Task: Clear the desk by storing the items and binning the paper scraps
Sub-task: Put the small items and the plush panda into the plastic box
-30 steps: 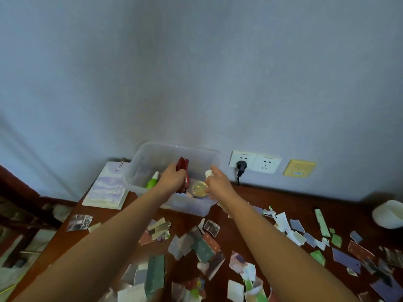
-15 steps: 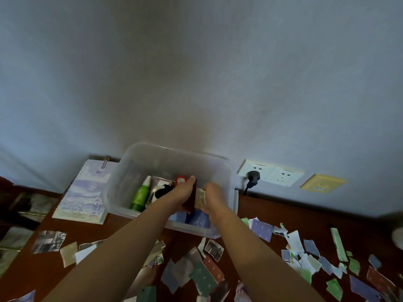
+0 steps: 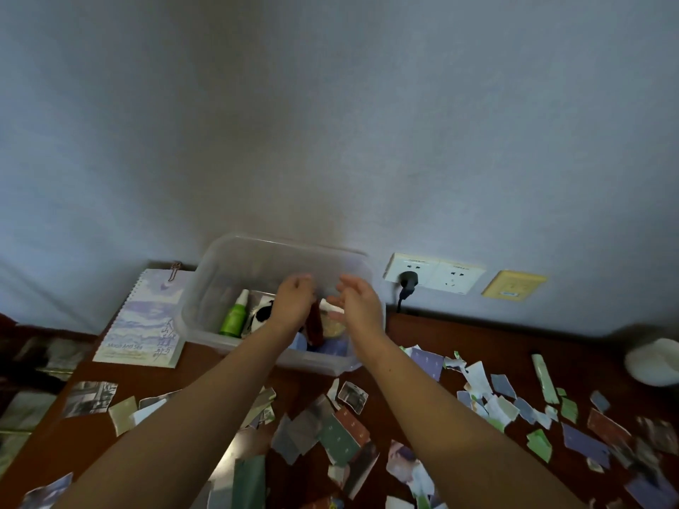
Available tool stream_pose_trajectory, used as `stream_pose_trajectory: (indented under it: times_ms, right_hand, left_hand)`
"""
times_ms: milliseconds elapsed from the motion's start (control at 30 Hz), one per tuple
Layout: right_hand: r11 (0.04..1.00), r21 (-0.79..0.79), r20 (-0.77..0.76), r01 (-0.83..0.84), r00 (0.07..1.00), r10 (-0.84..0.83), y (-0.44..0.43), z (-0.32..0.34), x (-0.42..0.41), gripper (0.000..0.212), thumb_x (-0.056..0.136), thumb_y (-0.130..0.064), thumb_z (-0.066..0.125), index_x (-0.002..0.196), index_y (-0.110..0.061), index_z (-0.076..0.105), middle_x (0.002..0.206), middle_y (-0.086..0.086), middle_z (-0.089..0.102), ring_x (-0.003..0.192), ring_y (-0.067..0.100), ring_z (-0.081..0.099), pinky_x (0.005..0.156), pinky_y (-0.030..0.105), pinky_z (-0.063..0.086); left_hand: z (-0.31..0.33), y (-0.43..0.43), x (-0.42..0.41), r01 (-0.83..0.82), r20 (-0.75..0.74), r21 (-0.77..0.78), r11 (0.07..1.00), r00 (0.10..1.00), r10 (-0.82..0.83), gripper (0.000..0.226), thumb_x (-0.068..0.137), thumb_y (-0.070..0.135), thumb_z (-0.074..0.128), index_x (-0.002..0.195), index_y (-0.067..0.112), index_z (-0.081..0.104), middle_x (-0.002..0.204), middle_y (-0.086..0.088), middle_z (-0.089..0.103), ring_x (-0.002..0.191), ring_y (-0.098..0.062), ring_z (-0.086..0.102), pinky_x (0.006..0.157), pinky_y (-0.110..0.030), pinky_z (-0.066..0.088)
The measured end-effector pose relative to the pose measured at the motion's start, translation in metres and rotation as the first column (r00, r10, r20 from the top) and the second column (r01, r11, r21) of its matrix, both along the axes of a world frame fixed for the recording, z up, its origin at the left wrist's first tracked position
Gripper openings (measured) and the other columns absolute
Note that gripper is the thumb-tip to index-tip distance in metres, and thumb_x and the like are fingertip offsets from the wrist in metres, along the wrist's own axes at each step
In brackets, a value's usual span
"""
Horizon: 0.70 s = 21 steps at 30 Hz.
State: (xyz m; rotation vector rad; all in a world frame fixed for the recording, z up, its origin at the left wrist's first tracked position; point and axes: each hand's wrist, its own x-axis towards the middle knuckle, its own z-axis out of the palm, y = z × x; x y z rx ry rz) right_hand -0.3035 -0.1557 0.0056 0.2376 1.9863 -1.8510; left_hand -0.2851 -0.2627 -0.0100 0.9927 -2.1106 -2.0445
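The clear plastic box (image 3: 205, 288) stands at the far side of the desk (image 3: 477, 336), against the wall. Inside it we see a dark red item (image 3: 316, 330) lying beside a yellowish tape roll (image 3: 333, 328), with a green bottle (image 3: 234, 317) and a black-and-white object (image 3: 261, 317) further to the left.

Both hands hover over the opening of the box. The left hand (image 3: 294, 304) has its fingers loosely curled and, as far as the blur lets us judge, grips nothing. The red item lies just beside its wrist. The right hand (image 3: 358, 306) is released, its fingers relaxed and a little spread, with nothing in it.

We judge that the storing of these two items is at its end. To finish it well, we should lift both hands straight up, so that no finger catches the thin wall and drags the box. We should also check that the red item does not lean over the rim.

A spiral notebook (image 3: 141, 332) lies just to the left of the box. Many paper scraps (image 3: 345, 435) cover the near part of the desk on both sides of the arms, not yet binned, and no bin shows in this view. On the wall to the right of the box are sockets (image 3: 452, 279), one with a black plug (image 3: 407, 288).
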Motion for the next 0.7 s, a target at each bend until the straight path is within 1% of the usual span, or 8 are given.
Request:
stream_pose_trajectory:
  times_ms: [100,167,267,333,433,500,600,700]
  right_hand:
    - [0.998,0.051,-0.212,0.040,0.977,-0.028,0.026,0.021,0.021,0.026,0.095,-0.007,0.046,0.101,-0.028,0.060,0.104,-0.005,0.063,0.096,0.018,0.065,0.088,0.038,0.054]
    - [0.993,0.107,-0.300,0.051,0.954,-0.017,0.050,0.029,0.038,0.027,0.093,-0.005,0.049,0.102,-0.027,0.061,0.105,-0.006,0.063,0.099,0.016,0.063,0.087,0.033,0.052]
    - [0.962,0.270,-0.404,0.033,0.911,0.082,0.094,0.033,0.066,0.029,0.089,-0.004,0.054,0.113,-0.020,0.062,0.111,-0.002,0.061,0.097,0.011,0.059,0.085,0.026,0.051]
    - [0.910,0.415,-0.411,0.013,0.895,0.174,0.127,0.031,0.082,0.033,0.088,-0.007,0.057,0.119,-0.019,0.061,0.116,-0.003,0.056,0.100,0.009,0.056,0.086,0.022,0.047]
    - [0.797,0.604,-0.369,0.019,0.893,0.258,0.178,0.021,0.104,0.038,0.086,-0.016,0.059,0.123,-0.022,0.058,0.124,-0.001,0.053,0.112,0.017,0.054,0.093,0.032,0.046]
    - [0.724,0.690,-0.314,0.017,0.908,0.277,0.210,0.016,0.119,0.040,0.085,-0.022,0.059,0.125,-0.024,0.055,0.127,0.001,0.052,0.116,0.021,0.053,0.094,0.038,0.047]
    - [0.637,0.771,-0.237,0.010,0.933,0.271,0.258,0.010,0.139,0.045,0.086,-0.027,0.059,0.131,-0.028,0.050,0.135,-0.001,0.047,0.122,0.021,0.049,0.095,0.040,0.047]
    - [0.589,0.808,-0.207,0.019,0.945,0.254,0.306,0.003,0.156,0.046,0.087,-0.029,0.060,0.132,-0.028,0.049,0.138,-0.001,0.046,0.125,0.022,0.045,0.098,0.036,0.044]
  left_hand:
    - [0.022,0.019,0.022,-0.055,-0.141,0.013,0.998,0.988,0.056,0.020,0.097,0.013,0.044,0.111,0.012,0.059,0.102,-0.010,0.065,0.093,-0.024,0.062,0.082,-0.038,0.051]
    - [0.034,0.036,0.037,-0.027,-0.203,0.001,1.000,0.979,0.027,0.021,0.094,0.010,0.050,0.113,0.013,0.059,0.103,-0.010,0.065,0.090,-0.021,0.062,0.080,-0.035,0.052]
    - [0.048,0.068,0.061,0.066,-0.246,-0.058,0.996,0.966,-0.079,0.018,0.095,0.011,0.053,0.112,0.015,0.059,0.103,-0.008,0.064,0.089,-0.020,0.063,0.074,-0.028,0.053]
    - [0.048,0.092,0.076,0.164,-0.234,-0.110,0.980,0.954,-0.186,0.012,0.096,0.012,0.054,0.105,0.019,0.058,0.097,-0.002,0.062,0.087,-0.019,0.061,0.070,-0.024,0.050]
    - [0.037,0.128,0.093,0.352,-0.115,-0.223,0.909,0.916,-0.383,0.012,0.095,0.015,0.055,0.105,0.021,0.055,0.093,0.000,0.061,0.085,-0.019,0.060,0.074,-0.033,0.050]
    - [0.028,0.155,0.103,0.457,-0.037,-0.286,0.842,0.873,-0.487,0.015,0.092,0.012,0.056,0.104,0.020,0.054,0.091,-0.002,0.061,0.076,-0.016,0.057,0.067,-0.030,0.045]
    - [0.020,0.200,0.115,0.571,0.022,-0.376,0.730,0.793,-0.609,0.016,0.088,0.007,0.059,0.097,0.019,0.053,0.078,0.004,0.055,0.071,-0.012,0.052,0.066,-0.023,0.041]
    - [0.011,0.244,0.127,0.649,0.062,-0.345,0.677,0.736,-0.674,0.021,0.087,0.003,0.062,0.100,0.016,0.052,0.081,0.004,0.051,0.077,-0.014,0.052,0.075,-0.024,0.043]
